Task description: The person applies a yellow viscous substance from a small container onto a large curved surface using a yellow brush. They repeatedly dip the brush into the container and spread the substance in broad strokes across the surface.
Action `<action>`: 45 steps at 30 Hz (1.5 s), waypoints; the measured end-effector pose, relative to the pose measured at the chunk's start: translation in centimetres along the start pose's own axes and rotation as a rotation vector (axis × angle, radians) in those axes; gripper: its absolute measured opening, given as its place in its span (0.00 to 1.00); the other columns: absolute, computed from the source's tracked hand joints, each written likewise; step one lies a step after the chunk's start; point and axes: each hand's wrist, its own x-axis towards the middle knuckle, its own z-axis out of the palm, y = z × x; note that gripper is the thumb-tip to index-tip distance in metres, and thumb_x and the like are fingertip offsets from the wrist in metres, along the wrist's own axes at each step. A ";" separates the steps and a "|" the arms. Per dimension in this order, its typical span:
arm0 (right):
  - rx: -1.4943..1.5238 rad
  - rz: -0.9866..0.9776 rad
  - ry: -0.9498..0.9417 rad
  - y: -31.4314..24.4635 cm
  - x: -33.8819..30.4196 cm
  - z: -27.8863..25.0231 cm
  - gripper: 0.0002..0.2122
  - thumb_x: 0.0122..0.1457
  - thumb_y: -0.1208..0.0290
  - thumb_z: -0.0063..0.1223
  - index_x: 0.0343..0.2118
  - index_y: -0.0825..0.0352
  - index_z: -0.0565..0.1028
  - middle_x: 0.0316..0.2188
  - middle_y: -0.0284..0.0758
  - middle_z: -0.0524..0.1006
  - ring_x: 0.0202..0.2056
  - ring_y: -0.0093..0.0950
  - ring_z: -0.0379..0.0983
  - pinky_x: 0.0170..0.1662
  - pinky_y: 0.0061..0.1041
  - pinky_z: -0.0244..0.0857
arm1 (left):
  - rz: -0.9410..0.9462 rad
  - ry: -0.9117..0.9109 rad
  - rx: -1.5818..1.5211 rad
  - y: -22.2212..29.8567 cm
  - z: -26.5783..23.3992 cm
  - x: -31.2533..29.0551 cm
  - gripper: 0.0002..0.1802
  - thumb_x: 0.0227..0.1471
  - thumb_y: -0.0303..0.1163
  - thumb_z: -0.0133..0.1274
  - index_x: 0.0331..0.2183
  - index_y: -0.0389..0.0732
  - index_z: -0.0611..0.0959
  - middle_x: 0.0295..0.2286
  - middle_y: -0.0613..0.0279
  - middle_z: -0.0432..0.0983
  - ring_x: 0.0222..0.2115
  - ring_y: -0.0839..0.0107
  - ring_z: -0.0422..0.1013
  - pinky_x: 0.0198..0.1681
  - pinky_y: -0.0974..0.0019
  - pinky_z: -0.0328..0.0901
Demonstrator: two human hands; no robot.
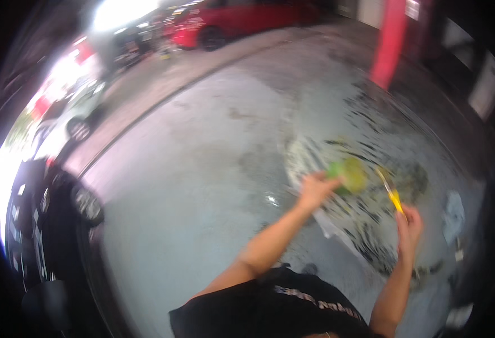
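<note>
Two bare hands over stained concrete floor [202,169], left hand [315,190] gripping one green-yellow round object [349,173], right hand [409,224] closed around one yellow-handled tool [391,194], one red pillar [387,42], one red car [230,19] beyond

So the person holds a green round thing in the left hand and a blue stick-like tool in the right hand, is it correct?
Not quite. The tool in the right hand is yellow, not blue, as the head view shows. The left hand does hold the green round thing.
</note>
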 end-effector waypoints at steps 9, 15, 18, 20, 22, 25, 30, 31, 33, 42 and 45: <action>-0.381 0.073 0.044 -1.4 14.7 1.8 0.13 0.59 0.67 0.65 0.44 0.68 0.81 0.29 0.36 0.83 0.31 0.24 0.78 0.38 0.29 0.70 | -0.076 0.183 -0.407 2.6 -6.1 -2.1 0.32 0.55 0.37 0.69 0.49 0.20 0.79 0.38 0.48 0.83 0.34 0.65 0.82 0.36 0.65 0.78; -0.693 -0.035 -0.197 -2.3 14.4 6.9 0.12 0.61 0.69 0.61 0.46 0.67 0.81 0.36 0.50 0.84 0.39 0.47 0.82 0.45 0.39 0.73 | -0.084 0.261 -0.438 2.5 -8.6 -4.6 0.29 0.56 0.36 0.68 0.50 0.22 0.79 0.38 0.48 0.83 0.33 0.64 0.82 0.37 0.64 0.78; -0.791 -0.073 -0.306 -5.6 12.0 6.4 0.11 0.61 0.71 0.60 0.46 0.68 0.81 0.37 0.51 0.83 0.41 0.49 0.81 0.46 0.42 0.72 | -0.068 0.343 -0.443 1.7 -11.5 -6.6 0.28 0.58 0.37 0.66 0.49 0.24 0.77 0.37 0.49 0.82 0.33 0.62 0.82 0.37 0.61 0.80; -0.871 -0.121 -0.335 -7.7 12.4 5.7 0.11 0.61 0.72 0.59 0.46 0.68 0.81 0.37 0.52 0.83 0.41 0.50 0.81 0.46 0.43 0.72 | -0.076 0.371 -0.452 -0.1 -12.8 -7.3 0.25 0.59 0.36 0.64 0.48 0.25 0.79 0.37 0.51 0.83 0.33 0.63 0.82 0.38 0.61 0.79; -0.858 -0.221 -0.282 -7.3 14.4 6.4 0.10 0.61 0.72 0.59 0.44 0.68 0.81 0.36 0.52 0.83 0.42 0.51 0.80 0.45 0.45 0.71 | -0.090 0.380 -0.415 0.3 -13.0 -7.7 0.22 0.59 0.35 0.64 0.46 0.26 0.81 0.37 0.51 0.82 0.32 0.66 0.81 0.38 0.61 0.79; -0.666 -0.330 -0.250 -3.7 18.5 8.8 0.10 0.62 0.73 0.58 0.44 0.71 0.78 0.38 0.54 0.82 0.42 0.55 0.78 0.44 0.42 0.70 | -0.083 0.297 -0.489 2.3 -10.7 -7.3 0.24 0.57 0.33 0.67 0.49 0.26 0.82 0.37 0.53 0.82 0.32 0.70 0.80 0.38 0.64 0.78; -0.710 -0.337 -0.414 -0.6 19.5 10.3 0.09 0.61 0.76 0.59 0.43 0.73 0.78 0.38 0.53 0.82 0.43 0.52 0.80 0.45 0.42 0.71 | -0.100 0.290 -0.497 2.2 -11.0 -7.7 0.34 0.53 0.37 0.71 0.53 0.23 0.79 0.40 0.50 0.82 0.40 0.64 0.81 0.39 0.62 0.77; -0.753 -0.283 -0.435 -1.4 18.5 9.4 0.10 0.60 0.77 0.59 0.43 0.73 0.79 0.38 0.53 0.82 0.43 0.51 0.80 0.46 0.42 0.71 | -0.089 0.302 -0.494 2.0 -11.1 -7.9 0.35 0.53 0.38 0.71 0.54 0.23 0.78 0.40 0.50 0.82 0.39 0.64 0.81 0.40 0.62 0.77; -0.854 -0.148 -0.451 -4.7 16.6 5.7 0.10 0.59 0.79 0.59 0.43 0.72 0.80 0.38 0.52 0.83 0.43 0.49 0.81 0.46 0.42 0.71 | -0.097 0.359 -0.495 1.0 -12.0 -7.7 0.34 0.53 0.38 0.71 0.52 0.22 0.79 0.40 0.48 0.82 0.38 0.64 0.81 0.41 0.62 0.77; -0.721 0.143 -0.003 -7.2 16.1 -13.0 0.10 0.60 0.69 0.55 0.38 0.70 0.81 0.31 0.52 0.82 0.36 0.45 0.81 0.41 0.40 0.72 | -0.045 0.354 -0.449 -1.5 -14.7 -7.0 0.24 0.61 0.42 0.63 0.46 0.29 0.80 0.40 0.50 0.81 0.38 0.55 0.82 0.42 0.58 0.79; -0.985 0.126 0.069 -7.4 16.3 -14.9 0.10 0.59 0.71 0.54 0.37 0.72 0.82 0.35 0.53 0.83 0.40 0.49 0.81 0.44 0.42 0.73 | -0.040 0.312 -0.467 -1.4 -14.0 -6.4 0.25 0.61 0.42 0.63 0.45 0.28 0.80 0.41 0.50 0.80 0.39 0.55 0.81 0.44 0.57 0.79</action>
